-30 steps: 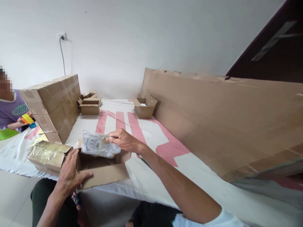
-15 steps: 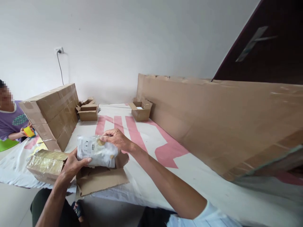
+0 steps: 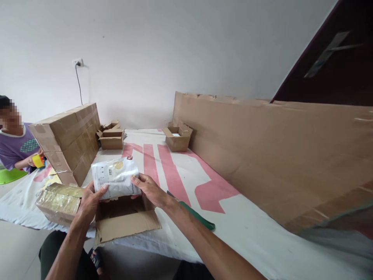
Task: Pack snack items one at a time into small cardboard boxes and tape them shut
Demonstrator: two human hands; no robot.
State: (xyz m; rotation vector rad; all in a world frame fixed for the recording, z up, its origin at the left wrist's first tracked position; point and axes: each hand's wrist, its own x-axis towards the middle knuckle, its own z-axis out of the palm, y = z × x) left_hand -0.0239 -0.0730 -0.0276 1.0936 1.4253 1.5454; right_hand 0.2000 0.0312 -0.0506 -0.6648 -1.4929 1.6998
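A white printed plastic packet is held up between my two hands, above an open cardboard box. My left hand grips its lower left corner, thumb on the front. My right hand pinches the right edge between thumb and fingers. The box's front flap hangs outward, and its inside looks dark. Just left of it lies a box covered in shiny tape, close to my left hand. Beyond my right forearm a green strip-like tool lies on the cloth, partly hidden by the arm.
Stacked taped cartons stand at the left. Smaller open boxes and another open box sit at the back. A long cardboard panel borders the right side. At far left a person holds a yellow tape roll.
My right hand has shifted from the packet's top to its right edge. The packet has tilted and risen slightly off the box. The green tool has come into view beyond my forearm.
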